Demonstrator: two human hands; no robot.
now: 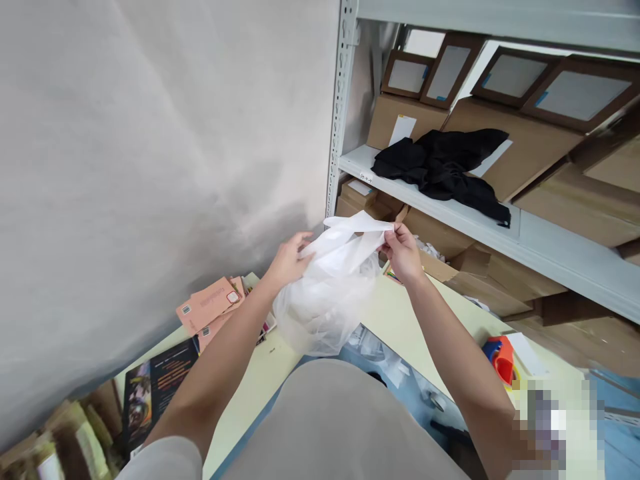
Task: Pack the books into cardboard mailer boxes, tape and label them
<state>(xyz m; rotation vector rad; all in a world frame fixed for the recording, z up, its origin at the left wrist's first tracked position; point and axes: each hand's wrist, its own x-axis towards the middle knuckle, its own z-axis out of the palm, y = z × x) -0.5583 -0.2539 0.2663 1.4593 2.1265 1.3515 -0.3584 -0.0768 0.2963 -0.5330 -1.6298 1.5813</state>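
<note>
A thin white plastic bag [330, 287], translucent and bulging lower down, hangs in front of me above the pale tabletop. My right hand [403, 255] pinches one end of its upper edge, a handle-like strip, between thumb and fingers. At the bag's left side is my left hand [293, 260], thumb and fingers apart and touching the plastic. The bag's white folds hide whatever is inside it.
Pink booklets [213, 303] and a black printed book [160, 383] lie on the table [255, 393] at left. A red tape dispenser [500, 360] stands at right. Behind is a metal shelf [550, 247] with cardboard boxes [520, 143] and black cloth [445, 163]; a wall rises at left.
</note>
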